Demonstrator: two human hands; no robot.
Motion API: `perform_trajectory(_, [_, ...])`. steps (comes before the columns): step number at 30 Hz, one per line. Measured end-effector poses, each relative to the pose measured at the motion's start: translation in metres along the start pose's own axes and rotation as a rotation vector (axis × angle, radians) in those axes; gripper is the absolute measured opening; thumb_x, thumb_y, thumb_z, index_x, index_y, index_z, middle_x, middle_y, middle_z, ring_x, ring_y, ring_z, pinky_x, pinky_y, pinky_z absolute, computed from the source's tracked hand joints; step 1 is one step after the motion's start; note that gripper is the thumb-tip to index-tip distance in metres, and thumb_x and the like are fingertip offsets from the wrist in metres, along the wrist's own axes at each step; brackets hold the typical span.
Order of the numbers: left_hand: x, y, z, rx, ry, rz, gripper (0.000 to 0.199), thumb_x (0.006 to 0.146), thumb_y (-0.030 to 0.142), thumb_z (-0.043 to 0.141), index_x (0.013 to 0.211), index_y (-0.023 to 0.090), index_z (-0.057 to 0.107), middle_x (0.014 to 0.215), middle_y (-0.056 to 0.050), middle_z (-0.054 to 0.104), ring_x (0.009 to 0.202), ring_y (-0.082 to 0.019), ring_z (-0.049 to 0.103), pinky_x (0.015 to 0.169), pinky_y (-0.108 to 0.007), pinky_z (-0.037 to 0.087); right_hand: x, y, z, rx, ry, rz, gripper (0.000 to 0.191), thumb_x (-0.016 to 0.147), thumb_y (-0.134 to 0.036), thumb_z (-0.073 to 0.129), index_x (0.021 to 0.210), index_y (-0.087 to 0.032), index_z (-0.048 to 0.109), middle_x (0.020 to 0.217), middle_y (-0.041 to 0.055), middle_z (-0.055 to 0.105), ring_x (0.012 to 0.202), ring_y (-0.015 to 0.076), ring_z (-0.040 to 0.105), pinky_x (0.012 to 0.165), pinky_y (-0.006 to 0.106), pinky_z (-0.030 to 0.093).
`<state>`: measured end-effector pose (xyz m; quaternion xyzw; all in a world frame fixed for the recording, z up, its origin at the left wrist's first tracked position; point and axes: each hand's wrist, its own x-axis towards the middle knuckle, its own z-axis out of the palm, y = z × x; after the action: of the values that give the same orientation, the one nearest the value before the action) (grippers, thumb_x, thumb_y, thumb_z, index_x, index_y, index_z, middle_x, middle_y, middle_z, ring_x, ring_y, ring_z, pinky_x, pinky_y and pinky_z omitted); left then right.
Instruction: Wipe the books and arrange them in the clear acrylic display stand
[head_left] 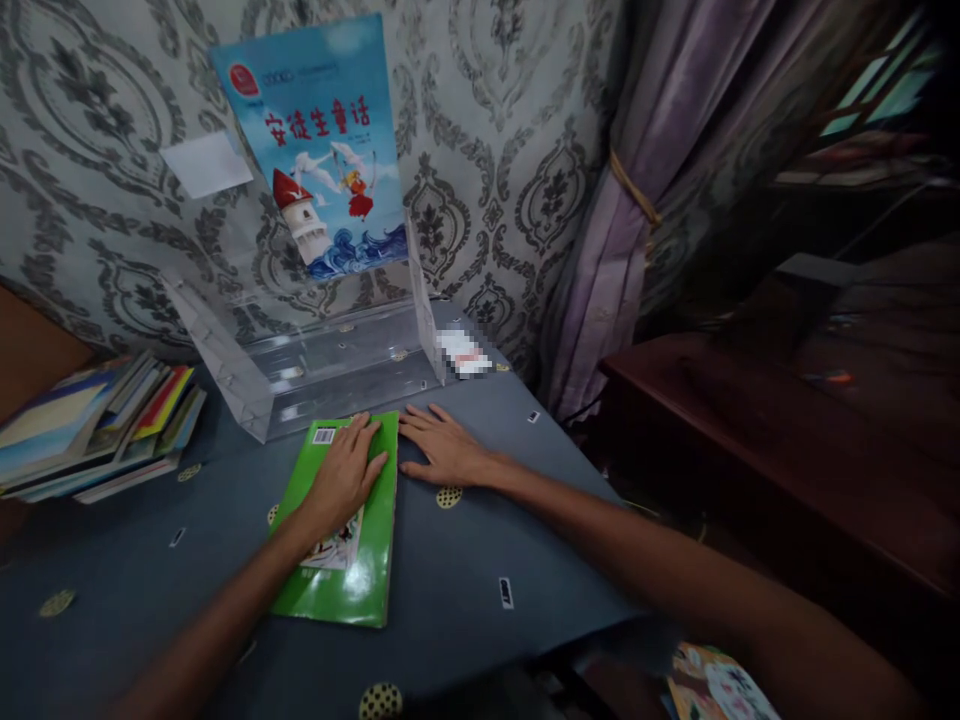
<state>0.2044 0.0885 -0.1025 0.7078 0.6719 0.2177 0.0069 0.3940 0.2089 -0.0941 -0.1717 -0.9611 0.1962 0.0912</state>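
Observation:
A green book (pixel 371 560) with a barcode at its far end lies flat on the grey table. My left hand (pixel 345 468) rests on top of it, fingers stretched toward its far edge and the thumb apart. Just right of the book, my right hand (pixel 444 450) lies on the tabletop with its fingers spread, the fingertips close to the book's right edge; whether they touch it I cannot tell. Beyond both hands stands a clear acrylic rack (pixel 300 375). Above the rack, a blue book cover (pixel 330 150) with red lettering, a tower and a figure in red stands upright against the wall.
A pile of books (pixel 105 425) sits at the table's left. A small blurred white item (pixel 463 353) lies right of the rack. White paper (pixel 206 165) is on the patterned wall. A purple curtain (pixel 600 270) and dark red furniture (pixel 750 430) stand right. Colourful books (pixel 720 685) show at the bottom right.

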Motion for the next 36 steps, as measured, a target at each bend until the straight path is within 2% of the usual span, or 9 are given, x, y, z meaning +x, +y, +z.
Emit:
perform_trajectory(4, [-0.001,0.0,-0.003,0.051,-0.038,0.045,0.045,0.101,0.041,0.038,0.139,0.018,0.047,0.152,-0.018,0.046,0.145,-0.03,0.039,0.119,-0.055,0.032,0.0,0.003,-0.001,0.004,0.005,-0.009,0.063,0.093,-0.041,0.061,0.148,-0.015,0.047,0.158,0.0148,0.043,0.152,0.0324,0.028,0.123,0.057,0.017])
perform_trajectory(6, [0.001,0.006,-0.008,0.081,-0.045,0.051,0.043,0.1,0.044,0.04,0.133,0.019,0.05,0.148,-0.017,0.05,0.141,-0.031,0.044,0.117,-0.054,0.036,-0.001,0.003,-0.001,0.006,0.019,-0.016,0.061,0.092,-0.041,0.061,0.147,-0.017,0.048,0.157,0.0143,0.044,0.151,0.0324,0.029,0.123,0.058,0.018])
perform_trajectory(9, [0.012,0.026,-0.02,0.182,-0.083,-0.027,0.042,0.097,0.052,0.046,0.117,0.017,0.056,0.127,-0.017,0.059,0.122,-0.034,0.057,0.103,-0.051,0.048,-0.004,0.004,-0.001,0.026,0.044,-0.03,0.061,0.094,-0.041,0.059,0.148,-0.016,0.047,0.157,0.0156,0.044,0.151,0.033,0.03,0.122,0.06,0.019])
perform_trajectory(11, [0.021,0.044,-0.027,0.29,-0.126,-0.099,0.044,0.094,0.055,0.05,0.108,0.014,0.057,0.112,-0.017,0.062,0.109,-0.036,0.06,0.091,-0.05,0.052,-0.006,0.004,-0.001,0.041,0.052,-0.045,0.061,0.095,-0.039,0.057,0.149,-0.014,0.045,0.158,0.0163,0.043,0.151,0.0336,0.029,0.121,0.061,0.018])
perform_trajectory(14, [0.033,0.067,-0.031,0.445,-0.181,-0.156,0.039,0.093,0.05,0.053,0.105,0.013,0.056,0.107,-0.018,0.061,0.105,-0.038,0.059,0.079,-0.047,0.053,-0.007,0.004,-0.001,0.044,0.059,-0.054,0.061,0.094,-0.035,0.056,0.15,-0.013,0.044,0.158,0.016,0.042,0.151,0.0343,0.029,0.121,0.063,0.018])
perform_trajectory(16, [0.037,0.074,-0.029,0.52,-0.206,-0.175,0.032,0.094,0.042,0.053,0.106,0.013,0.056,0.108,-0.018,0.061,0.105,-0.037,0.059,0.076,-0.043,0.052,-0.007,0.005,0.0,0.043,0.069,-0.059,0.06,0.095,-0.035,0.055,0.149,-0.012,0.044,0.158,0.0158,0.043,0.15,0.0346,0.03,0.121,0.063,0.018])
perform_trajectory(23, [0.037,0.072,-0.023,0.558,-0.217,-0.202,0.021,0.096,0.033,0.048,0.104,0.015,0.056,0.102,-0.015,0.067,0.099,-0.033,0.065,0.078,-0.039,0.05,-0.007,0.01,0.006,0.057,0.116,-0.101,0.061,0.095,-0.036,0.056,0.15,-0.015,0.043,0.156,0.0169,0.045,0.15,0.0341,0.031,0.119,0.065,0.02])
perform_trajectory(29, [0.037,0.073,-0.026,0.539,-0.226,-0.174,0.019,0.098,0.026,0.043,0.1,0.014,0.057,0.1,-0.015,0.07,0.099,-0.033,0.066,0.082,-0.04,0.049,-0.008,0.009,0.004,0.052,0.096,-0.093,0.059,0.094,-0.034,0.059,0.148,-0.015,0.045,0.156,0.0162,0.045,0.149,0.0343,0.032,0.119,0.066,0.02])
perform_trajectory(36, [0.038,0.07,-0.029,0.511,-0.247,-0.182,0.021,0.098,0.027,0.044,0.103,0.013,0.059,0.093,-0.013,0.072,0.093,-0.033,0.069,0.077,-0.04,0.049,-0.009,0.008,0.002,0.029,0.079,-0.071,0.059,0.094,-0.037,0.061,0.148,-0.018,0.046,0.157,0.0163,0.044,0.149,0.0346,0.033,0.119,0.067,0.02])
